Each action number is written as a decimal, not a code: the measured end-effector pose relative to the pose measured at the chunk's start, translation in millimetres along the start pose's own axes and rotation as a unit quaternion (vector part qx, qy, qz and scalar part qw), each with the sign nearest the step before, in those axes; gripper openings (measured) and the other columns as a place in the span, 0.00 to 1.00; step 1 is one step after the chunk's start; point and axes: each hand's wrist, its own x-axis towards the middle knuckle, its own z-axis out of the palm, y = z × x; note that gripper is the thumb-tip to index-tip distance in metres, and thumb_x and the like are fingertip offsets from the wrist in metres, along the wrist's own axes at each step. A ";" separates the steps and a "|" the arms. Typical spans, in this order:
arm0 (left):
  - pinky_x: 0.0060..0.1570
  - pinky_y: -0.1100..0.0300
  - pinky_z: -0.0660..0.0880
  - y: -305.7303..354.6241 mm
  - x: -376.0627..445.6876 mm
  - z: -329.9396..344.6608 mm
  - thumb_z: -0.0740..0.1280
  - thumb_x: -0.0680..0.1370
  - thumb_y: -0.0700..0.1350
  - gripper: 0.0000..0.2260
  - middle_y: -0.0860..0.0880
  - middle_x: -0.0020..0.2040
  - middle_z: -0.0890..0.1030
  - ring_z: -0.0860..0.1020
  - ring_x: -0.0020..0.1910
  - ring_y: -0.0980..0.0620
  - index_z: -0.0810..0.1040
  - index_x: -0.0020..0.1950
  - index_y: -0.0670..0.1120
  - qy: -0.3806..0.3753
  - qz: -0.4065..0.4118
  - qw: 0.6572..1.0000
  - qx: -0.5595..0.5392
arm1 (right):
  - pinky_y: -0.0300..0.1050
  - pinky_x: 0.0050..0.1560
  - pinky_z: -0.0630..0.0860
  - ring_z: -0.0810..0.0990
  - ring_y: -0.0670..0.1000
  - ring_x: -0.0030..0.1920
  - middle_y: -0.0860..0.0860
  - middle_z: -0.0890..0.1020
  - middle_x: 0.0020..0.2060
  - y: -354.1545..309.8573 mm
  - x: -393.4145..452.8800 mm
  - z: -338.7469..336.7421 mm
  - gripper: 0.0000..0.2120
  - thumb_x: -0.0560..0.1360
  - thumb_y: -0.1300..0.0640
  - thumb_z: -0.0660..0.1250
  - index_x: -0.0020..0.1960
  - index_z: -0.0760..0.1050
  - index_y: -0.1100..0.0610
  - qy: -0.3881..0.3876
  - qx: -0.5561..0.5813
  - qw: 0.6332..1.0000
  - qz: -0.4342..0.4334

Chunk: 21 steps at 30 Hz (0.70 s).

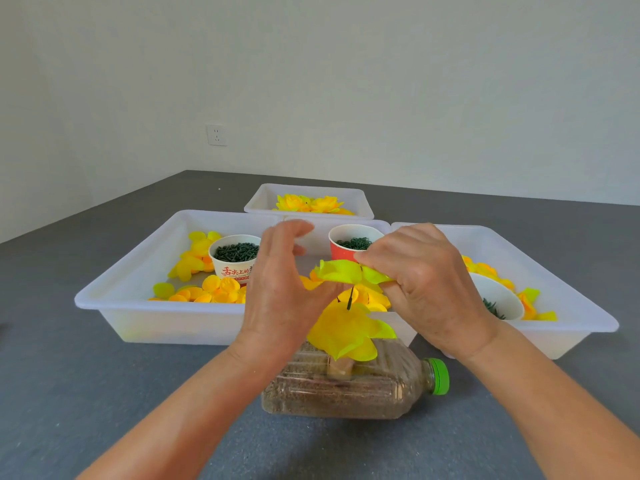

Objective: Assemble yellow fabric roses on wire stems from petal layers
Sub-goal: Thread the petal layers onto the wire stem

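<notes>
1. The white paper cup (234,255), just left of the left hand (280,289), bears red Chinese characters reading "舌尖上的", with the next character cut off behind that hand.
2. Beneath them sits a red band of smaller print, too small to read.

Wall socket (216,134) on the pale wall (381,81) — grey tabletop (69,375) below.

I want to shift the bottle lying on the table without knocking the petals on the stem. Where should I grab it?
Probably by the neck just behind the green cap, coming from the right. The bottle lies on its side with the cap pointing right and nothing around it, while the petal layer sits over its middle.
</notes>
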 end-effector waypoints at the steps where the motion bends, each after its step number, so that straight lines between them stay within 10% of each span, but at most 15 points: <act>1: 0.48 0.62 0.74 1.3 1.7 -1.5 0.78 0.62 0.45 0.25 0.54 0.54 0.75 0.75 0.52 0.55 0.75 0.57 0.48 -0.001 0.061 0.998 0.009 | 0.51 0.43 0.75 0.81 0.58 0.37 0.55 0.82 0.34 0.1 -0.4 0.2 0.10 0.63 0.70 0.73 0.42 0.83 0.61 0.000 -0.005 1.000 -0.001; 6: 0.49 0.45 0.76 2.5 4.3 -3.6 0.73 0.61 0.32 0.17 0.45 0.50 0.81 0.78 0.51 0.43 0.84 0.49 0.43 -0.012 0.197 0.979 0.047 | 0.50 0.41 0.76 0.80 0.58 0.35 0.55 0.81 0.33 -2.6 -2.4 2.1 0.06 0.68 0.70 0.70 0.42 0.82 0.62 0.017 -0.039 0.999 -0.015; 21: 0.44 0.48 0.75 -17.0 -1.5 -5.8 0.75 0.61 0.25 0.17 0.48 0.47 0.83 0.78 0.46 0.46 0.85 0.43 0.43 -0.036 0.280 0.956 0.084 | 0.44 0.46 0.70 0.80 0.54 0.40 0.51 0.83 0.38 -7.2 -34.4 15.8 0.09 0.63 0.70 0.73 0.40 0.81 0.60 0.063 0.060 0.993 0.074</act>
